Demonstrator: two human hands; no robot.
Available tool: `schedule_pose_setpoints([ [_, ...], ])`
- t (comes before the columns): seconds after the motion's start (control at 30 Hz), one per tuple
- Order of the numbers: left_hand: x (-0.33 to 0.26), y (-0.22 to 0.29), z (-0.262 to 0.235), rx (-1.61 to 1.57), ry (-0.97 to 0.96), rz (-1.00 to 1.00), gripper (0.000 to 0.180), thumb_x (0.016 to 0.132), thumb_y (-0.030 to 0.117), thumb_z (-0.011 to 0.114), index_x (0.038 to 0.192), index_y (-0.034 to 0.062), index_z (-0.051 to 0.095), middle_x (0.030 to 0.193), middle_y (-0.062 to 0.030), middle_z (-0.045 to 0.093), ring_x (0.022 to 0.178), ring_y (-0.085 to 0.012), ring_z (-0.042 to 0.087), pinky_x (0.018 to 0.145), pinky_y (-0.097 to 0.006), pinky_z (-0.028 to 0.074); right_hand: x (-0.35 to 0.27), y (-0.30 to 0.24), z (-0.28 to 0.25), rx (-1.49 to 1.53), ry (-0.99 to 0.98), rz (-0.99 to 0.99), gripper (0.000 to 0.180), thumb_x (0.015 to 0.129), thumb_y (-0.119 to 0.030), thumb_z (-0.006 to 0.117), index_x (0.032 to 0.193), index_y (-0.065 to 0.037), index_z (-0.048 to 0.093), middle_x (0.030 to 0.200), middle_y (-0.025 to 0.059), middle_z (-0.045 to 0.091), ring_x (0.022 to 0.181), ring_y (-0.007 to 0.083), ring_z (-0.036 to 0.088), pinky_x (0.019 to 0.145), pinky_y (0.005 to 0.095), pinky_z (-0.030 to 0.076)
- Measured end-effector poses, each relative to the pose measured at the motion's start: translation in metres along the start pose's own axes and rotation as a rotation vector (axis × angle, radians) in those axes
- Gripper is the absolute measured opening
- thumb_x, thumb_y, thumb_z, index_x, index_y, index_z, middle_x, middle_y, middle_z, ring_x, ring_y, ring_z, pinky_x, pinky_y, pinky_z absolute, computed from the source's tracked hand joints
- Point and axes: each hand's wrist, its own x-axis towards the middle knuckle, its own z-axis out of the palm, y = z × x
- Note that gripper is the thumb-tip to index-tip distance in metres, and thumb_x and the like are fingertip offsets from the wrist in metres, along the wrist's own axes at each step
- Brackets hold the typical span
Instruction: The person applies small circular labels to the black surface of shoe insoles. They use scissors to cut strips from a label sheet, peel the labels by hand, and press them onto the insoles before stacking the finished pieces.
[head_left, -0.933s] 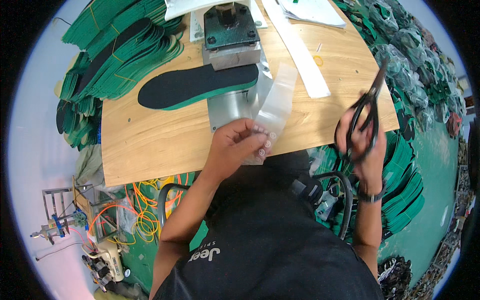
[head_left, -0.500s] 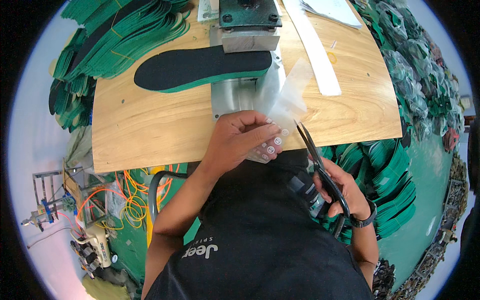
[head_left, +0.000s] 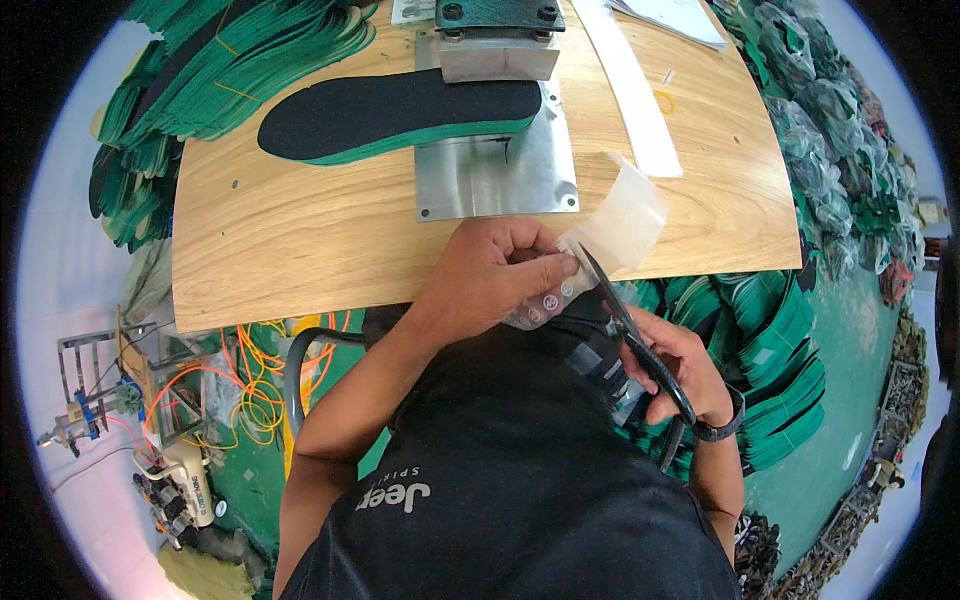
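My left hand pinches a translucent film strip printed with small white marks, just off the table's near edge. The strip's blank end sticks out to the upper right. In my right hand is a pair of black-handled scissors, with fingers through the loops. Its blades reach the strip right beside my left fingertips. Beyond the hands, a black insole with a green edge lies partly under the metal block of a press, over its steel base plate.
Bundled green and black insoles are piled at the table's far left. A long white strip, papers and a yellow rubber band lie at the right. More green insoles stand below the table's right side; hoses coil at lower left.
The scissor blades have come up against the film strip, whose free end has swung to the right. The whole view has shifted slightly.
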Motion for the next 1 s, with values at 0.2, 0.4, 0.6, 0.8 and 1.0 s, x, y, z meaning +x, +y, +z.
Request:
schedule_pose_setpoints([
  [0.2,-0.010,0.008,-0.005,-0.008,0.045,-0.027,0.014,0.084,0.013,0.065,0.085,-0.0014,0.065,0.065,-0.0018,0.062,0.054,-0.0041,0.054,0.047,-0.019,0.041,-0.021,0.011,-0.009,-0.380,0.353,-0.019,0.069,0.065,-0.032,0.084,0.122,-0.001,0.059,0.055,-0.0050,0.048,0.050,0.0053,0.040,0.055,0.0229,0.038],
  [0.4,-0.010,0.010,-0.014,-0.018,-0.005,-0.035,0.015,0.085,0.015,0.065,0.085,0.0004,0.066,0.065,-0.0001,0.061,0.054,-0.0039,0.054,0.047,-0.018,0.041,-0.002,-0.018,-0.054,-0.678,0.674,-0.155,0.063,0.077,-0.022,0.078,0.128,0.002,0.051,0.078,-0.0044,0.054,0.067,0.0035,0.048,0.055,0.0192,0.035],
  [0.6,-0.010,0.008,-0.012,-0.066,-0.042,-0.010,0.015,0.087,0.015,0.063,0.085,0.0005,0.065,0.065,0.0004,0.060,0.055,-0.0036,0.053,0.048,-0.018,0.041,0.044,-0.033,-0.112,-1.131,0.779,-0.097,0.052,0.080,-0.007,0.068,0.129,-0.001,0.050,0.097,0.0098,0.062,0.082,0.0117,0.056,0.074,0.0245,0.046],
  [0.8,-0.017,0.002,-0.011,-0.072,-0.120,0.075,0.014,0.089,0.013,0.061,0.084,0.0006,0.064,0.065,-0.0001,0.059,0.055,-0.0045,0.053,0.048,-0.020,0.041,0.055,-0.081,-0.026,-1.342,0.422,-0.747,0.068,0.068,-0.003,0.068,0.132,-0.004,0.046,0.139,0.0169,0.043,0.129,0.0367,0.037,0.107,0.0451,0.029],
  [1.0,-0.029,0.018,-0.019,0.297,-0.258,0.213,0.013,0.089,0.012,0.060,0.085,-0.0001,0.064,0.072,-0.0014,0.063,0.059,-0.0061,0.058,0.051,-0.021,0.045,0.062,-0.064,-0.009,-1.161,-0.103,-0.669,0.034,0.065,-0.010,0.073,0.095,-0.003,0.059,0.105,0.0109,0.059,0.099,0.0324,0.053,0.085,0.0417,0.043],
])
